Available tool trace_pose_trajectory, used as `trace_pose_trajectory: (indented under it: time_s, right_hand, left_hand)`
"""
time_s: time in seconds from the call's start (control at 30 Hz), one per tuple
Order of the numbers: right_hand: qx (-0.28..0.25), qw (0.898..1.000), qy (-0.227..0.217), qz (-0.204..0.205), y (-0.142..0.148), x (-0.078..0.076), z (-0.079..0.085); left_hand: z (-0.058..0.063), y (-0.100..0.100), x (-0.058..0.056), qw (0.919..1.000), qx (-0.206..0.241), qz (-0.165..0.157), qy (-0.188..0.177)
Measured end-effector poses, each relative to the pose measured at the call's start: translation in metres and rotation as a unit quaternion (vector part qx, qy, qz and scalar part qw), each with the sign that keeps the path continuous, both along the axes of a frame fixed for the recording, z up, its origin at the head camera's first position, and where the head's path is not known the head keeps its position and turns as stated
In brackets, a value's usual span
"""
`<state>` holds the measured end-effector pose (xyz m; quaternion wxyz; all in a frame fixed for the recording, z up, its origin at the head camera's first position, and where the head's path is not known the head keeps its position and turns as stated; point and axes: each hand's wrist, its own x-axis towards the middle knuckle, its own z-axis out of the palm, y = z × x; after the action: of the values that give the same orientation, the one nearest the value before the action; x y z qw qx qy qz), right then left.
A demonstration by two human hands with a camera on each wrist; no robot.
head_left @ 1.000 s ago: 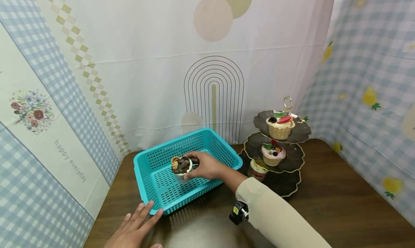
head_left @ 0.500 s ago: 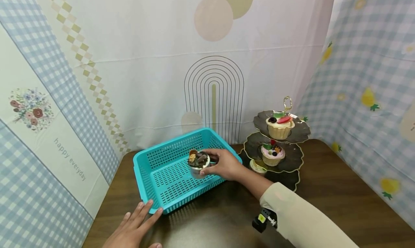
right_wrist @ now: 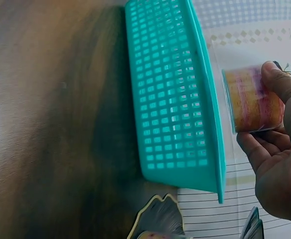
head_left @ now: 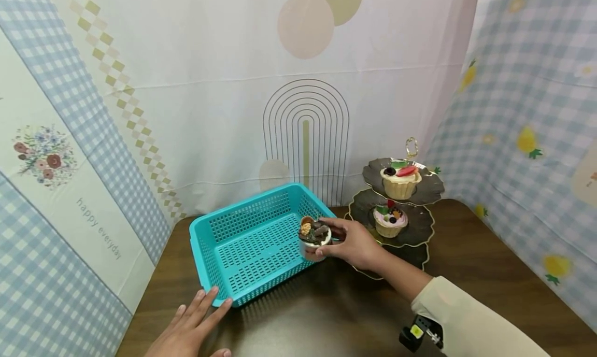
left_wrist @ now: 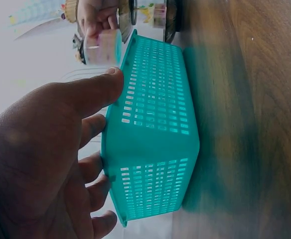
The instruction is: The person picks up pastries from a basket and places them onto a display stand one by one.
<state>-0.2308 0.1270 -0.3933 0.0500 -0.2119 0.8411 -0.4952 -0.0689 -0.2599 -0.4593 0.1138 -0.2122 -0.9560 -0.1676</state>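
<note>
My right hand (head_left: 356, 243) pinches a clear dessert cup (head_left: 314, 249) by its side, thumb in front and fingers behind. Dark chocolate pieces and a biscuit top it. In the right wrist view the cup (right_wrist: 252, 99) shows pink and yellow-brown layers. It is held upright over the right end of a turquoise plastic basket (head_left: 200, 243). My left hand (head_left: 188, 323) lies at the basket's near left corner, fingers spread and extended. From the left wrist, the thumb and fingertips of this hand (left_wrist: 51, 144) touch the basket rim (left_wrist: 105, 134).
A three-tier dark plate stand (head_left: 422, 230) with gold edges stands right of the basket. A fruit-topped cream tart (head_left: 400, 186) sits on its top tier, a pink-cream tart (head_left: 389, 225) on the middle one. My right hand partly covers the bottom tier (head_left: 412, 256). Patterned cloths hang behind and beside the table.
My right hand has carried the dessert cup rightward, from over the middle of the basket to its right end. My left hand has stayed at the basket's corner.
</note>
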Motion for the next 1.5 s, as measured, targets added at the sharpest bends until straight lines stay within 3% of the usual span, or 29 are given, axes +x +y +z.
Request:
trace_pose_trajectory:
  time_s: [0.5,0.83,1.23,1.5]
  right_hand:
    - [-0.003,1.000,0.013,0.020,0.036,0.023,-0.011]
    - [-0.021,1.000,-0.020,0.008,0.060,0.031,-0.034]
    - [-0.001,0.999,-0.010,-0.031,0.089,0.038,-0.057]
    - [0.009,0.997,-0.034,-0.073,0.101,0.039,-0.058]
  left_hand:
    - [-0.001,0.000,-0.001,0.9999,-0.013,0.001,0.006]
    - [-0.003,0.000,-0.001,0.9995,-0.021,0.001,0.022]
    - [-0.003,-0.001,-0.002,0.9995,-0.022,-0.002,0.024]
    - [-0.001,-0.001,-0.002,0.9995,-0.018,-0.006,0.025]
